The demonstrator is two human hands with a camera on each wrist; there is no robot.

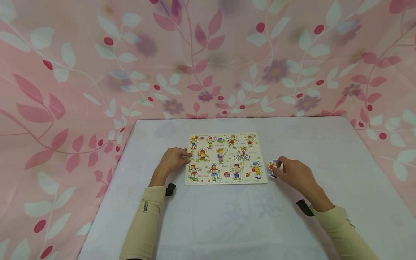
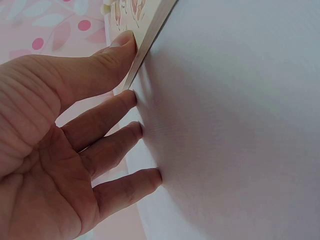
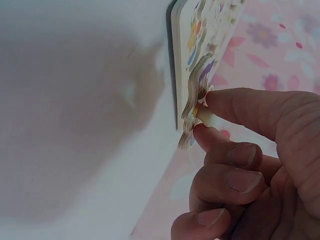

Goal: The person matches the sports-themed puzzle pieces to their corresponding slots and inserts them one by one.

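Observation:
A wooden knob puzzle board (image 1: 208,183) printed with sporty children lies flat on the table. My right hand (image 1: 296,175) is just off the board's right edge, thumb and index finger pinching a child-shaped puzzle piece (image 1: 272,173) by its small knob. In the right wrist view the piece (image 3: 192,92) stands tilted, its layered edge showing, and the other fingers curl below. At the board's left edge is my left hand (image 1: 170,161). Its thumb (image 2: 122,50) lies on the board's rim, and its extended fingers touch the white cloth beside it.
Several child-shaped pieces, such as the cyclist (image 1: 242,154) and the runner (image 1: 202,155), sit in rows on the board. A white cloth (image 1: 221,224) covers the table. Pink floral fabric (image 1: 208,54) hangs behind and along the sides.

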